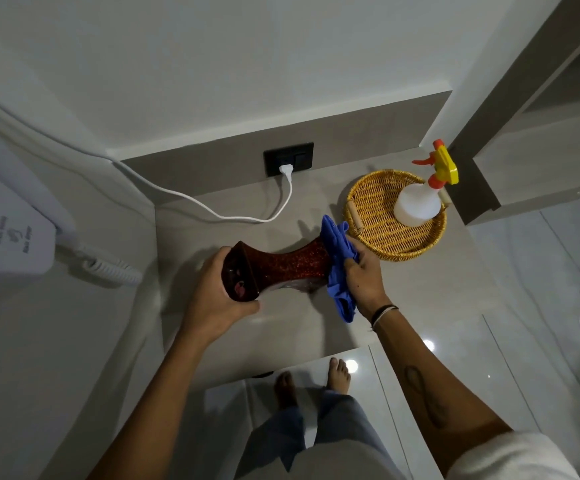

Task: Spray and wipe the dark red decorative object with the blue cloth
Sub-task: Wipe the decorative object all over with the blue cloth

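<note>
The dark red glittery decorative object [286,268], shaped like a waisted vase, lies on its side above the grey counter [420,289]. My left hand [217,292] grips its open left end. At the object's right end, my right hand [364,275] presses the crumpled blue cloth [338,261] against it; the cloth hides that end. The spray bottle [420,202], white with a yellow and orange trigger head, stands upright in a woven yellow basket tray [371,216] just behind my right hand.
A white cable [233,216] runs from a black wall socket [288,159] across the counter's back. A white wall-mounted hair dryer [14,226] with a coiled cord hangs at the left. My bare feet stand on glossy floor tiles below the counter's front edge.
</note>
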The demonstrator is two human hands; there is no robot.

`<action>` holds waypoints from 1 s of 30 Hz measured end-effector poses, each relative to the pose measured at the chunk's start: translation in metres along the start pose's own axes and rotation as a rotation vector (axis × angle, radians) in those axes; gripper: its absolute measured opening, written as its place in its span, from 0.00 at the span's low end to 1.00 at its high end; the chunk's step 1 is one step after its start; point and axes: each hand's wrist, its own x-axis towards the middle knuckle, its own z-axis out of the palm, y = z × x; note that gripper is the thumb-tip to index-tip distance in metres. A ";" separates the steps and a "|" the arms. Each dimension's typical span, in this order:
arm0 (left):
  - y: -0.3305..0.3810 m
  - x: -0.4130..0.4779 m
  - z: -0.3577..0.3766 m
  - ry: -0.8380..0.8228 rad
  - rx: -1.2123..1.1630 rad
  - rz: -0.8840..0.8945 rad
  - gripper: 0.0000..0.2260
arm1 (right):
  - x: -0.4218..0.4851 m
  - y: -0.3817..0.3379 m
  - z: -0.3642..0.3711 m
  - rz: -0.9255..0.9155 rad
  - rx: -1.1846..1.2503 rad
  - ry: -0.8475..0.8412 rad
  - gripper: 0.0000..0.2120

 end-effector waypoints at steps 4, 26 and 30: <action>0.004 0.005 0.009 0.045 0.069 0.065 0.43 | -0.030 -0.004 0.003 -0.253 -0.258 0.189 0.31; -0.018 0.007 0.007 0.113 0.136 0.160 0.43 | -0.074 0.019 0.066 -0.801 -0.590 -0.211 0.36; -0.013 -0.001 0.009 0.132 0.152 0.102 0.45 | -0.042 0.019 0.031 -0.584 -0.748 -0.143 0.39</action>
